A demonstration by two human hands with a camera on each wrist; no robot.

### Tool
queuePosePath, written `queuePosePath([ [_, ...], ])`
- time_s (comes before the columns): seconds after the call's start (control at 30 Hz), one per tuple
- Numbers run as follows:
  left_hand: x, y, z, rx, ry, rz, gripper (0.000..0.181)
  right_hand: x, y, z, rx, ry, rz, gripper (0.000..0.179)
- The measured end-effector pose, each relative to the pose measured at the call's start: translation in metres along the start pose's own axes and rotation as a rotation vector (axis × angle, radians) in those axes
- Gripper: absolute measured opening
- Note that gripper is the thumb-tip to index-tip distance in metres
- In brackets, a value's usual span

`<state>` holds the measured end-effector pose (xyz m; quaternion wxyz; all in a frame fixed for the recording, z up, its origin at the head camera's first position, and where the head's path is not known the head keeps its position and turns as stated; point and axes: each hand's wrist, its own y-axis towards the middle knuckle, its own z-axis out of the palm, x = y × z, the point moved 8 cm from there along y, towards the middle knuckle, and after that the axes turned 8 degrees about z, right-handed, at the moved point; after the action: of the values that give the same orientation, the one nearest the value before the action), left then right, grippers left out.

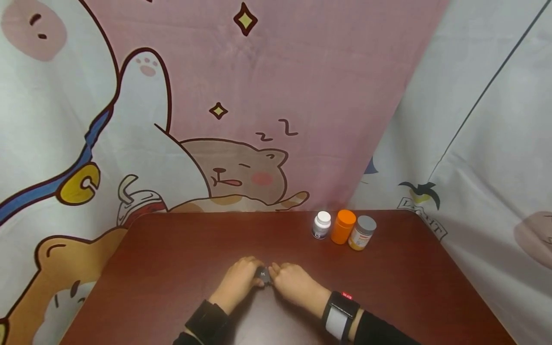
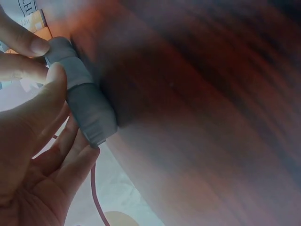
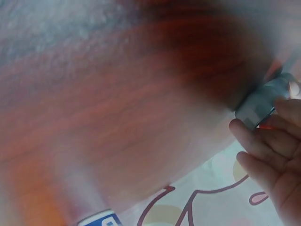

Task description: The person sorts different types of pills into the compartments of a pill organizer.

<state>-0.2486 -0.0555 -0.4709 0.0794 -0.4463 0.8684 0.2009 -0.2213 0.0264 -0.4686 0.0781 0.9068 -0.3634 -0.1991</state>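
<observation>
Close over the near middle of the table, both hands meet at a small dark grey piece (image 1: 262, 275) with a white mark on it. My left hand (image 1: 237, 280) grips it from the left, thumb on the near side. The right hand (image 1: 297, 283) holds its right end with curled fingers. In the left wrist view the grey piece (image 2: 91, 110) looks rounded and long, with a paler band, and fingertips pinch its upper end. The right wrist view shows the grey piece (image 3: 258, 106) at the fingertips, partly hidden. I cannot tell what kind of thing it is.
On the brown table (image 1: 172, 249), towards the back right, stand a white bottle (image 1: 321, 224), an orange bottle (image 1: 343, 227) and a grey-lidded jar (image 1: 362, 233), close together. A cartoon-printed cloth (image 1: 327, 96) hangs behind the table's far edge.
</observation>
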Motion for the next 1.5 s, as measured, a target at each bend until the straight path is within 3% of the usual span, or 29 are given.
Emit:
queuePosePath([
  [0.07,0.0,-0.001,-0.001,-0.005,-0.004,-0.002,0.04,-0.003,0.001,-0.003,0.012,0.058,-0.006,0.021],
  [0.2,0.0,-0.002,-0.002,-0.012,-0.011,-0.009,0.039,-0.016,0.003,-0.002,0.086,0.287,0.031,0.01],
  [0.33,0.0,-0.003,0.001,-0.005,-0.026,-0.018,0.04,-0.035,0.007,0.01,0.173,0.538,0.165,0.018],
  [0.47,0.001,-0.003,0.003,-0.013,-0.035,-0.028,0.041,-0.052,0.015,0.024,0.177,0.673,0.319,0.022],
  [0.67,0.0,-0.003,0.006,-0.02,-0.045,-0.024,0.042,-0.067,0.025,0.034,0.119,0.69,0.458,0.016],
  [0.93,-0.004,-0.009,0.008,-0.003,0.003,-0.039,0.04,-0.076,0.013,0.028,0.124,0.63,0.473,0.019],
  [1.17,-0.008,-0.018,0.007,-0.028,0.015,-0.074,0.05,-0.118,-0.027,0.009,0.064,0.535,0.521,0.016],
  [1.33,-0.004,-0.031,0.0,-0.062,-0.04,-0.151,0.064,-0.156,-0.065,-0.012,-0.015,0.529,0.542,0.019],
  [1.5,-0.003,-0.046,-0.011,-0.098,-0.052,-0.207,0.062,-0.195,-0.096,-0.032,-0.103,0.501,0.564,0.028],
])
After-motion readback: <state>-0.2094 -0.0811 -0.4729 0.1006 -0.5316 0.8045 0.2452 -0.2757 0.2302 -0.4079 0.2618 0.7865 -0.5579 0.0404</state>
